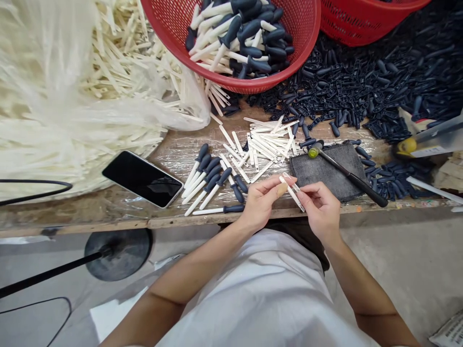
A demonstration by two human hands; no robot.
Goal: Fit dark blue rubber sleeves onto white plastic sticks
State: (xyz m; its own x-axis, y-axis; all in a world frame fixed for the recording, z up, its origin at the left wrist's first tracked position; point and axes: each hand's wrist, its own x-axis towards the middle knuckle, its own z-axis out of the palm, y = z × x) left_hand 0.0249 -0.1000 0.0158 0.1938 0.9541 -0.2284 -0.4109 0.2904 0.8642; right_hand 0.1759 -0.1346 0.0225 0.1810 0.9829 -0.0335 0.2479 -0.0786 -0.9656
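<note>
Over the table's front edge, my left hand (263, 201) pinches the upper ends of white plastic strips (292, 194); two show side by side. The fingers of my right hand (321, 207) are closed on their lower ends. Small holes show in the strips. Just beyond my hands lies a loose heap of similar white strips (269, 144). To the left, several white strips fitted with dark blue handles (208, 176) lie in a row. A hammer (352, 180) with a yellow-green head rests on a dark grey cloth pad (325, 166) to the right.
A red basket (231, 83) of handled pieces stands at the back, with a second red basket (356, 24) beside it. Loose dark handles (347, 86) cover the right. A phone (142, 179) lies left, near a plastic bag (133, 113) of white strips.
</note>
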